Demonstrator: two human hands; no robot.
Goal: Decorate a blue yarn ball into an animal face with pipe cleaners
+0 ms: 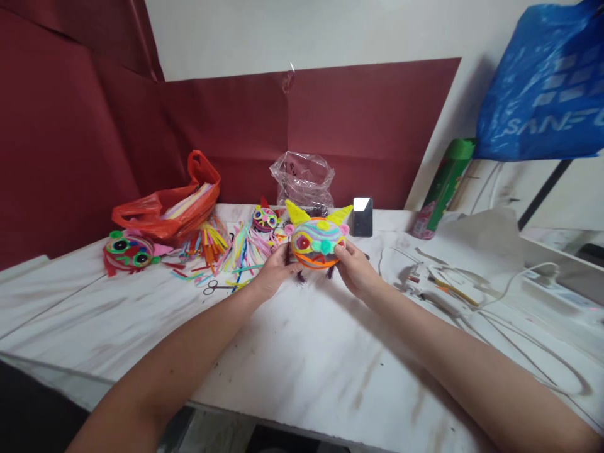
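Between my two hands is a colourful pipe-cleaner animal mask [318,242] with yellow pointed horns, pink ears, red eyes and a teal nose. My left hand [277,272] grips its left edge, the fingers partly hidden behind it. On the other side my right hand [355,267] holds its right edge, thumb at the front. Dark tassels hang from the underside. Left of my left hand lie loose pipe cleaners [243,251] in many colours and a pair of scissors [212,287]. A smaller similar mask [265,218] rests behind them.
A red-and-green mask [129,250] and a red plastic bag [189,211] stand at left. Behind are a clear plastic bag [304,182] and a dark phone-like box [363,218]. At right are a glue gun [427,283], its cable, a green spray can [443,189] and a power strip [561,292].
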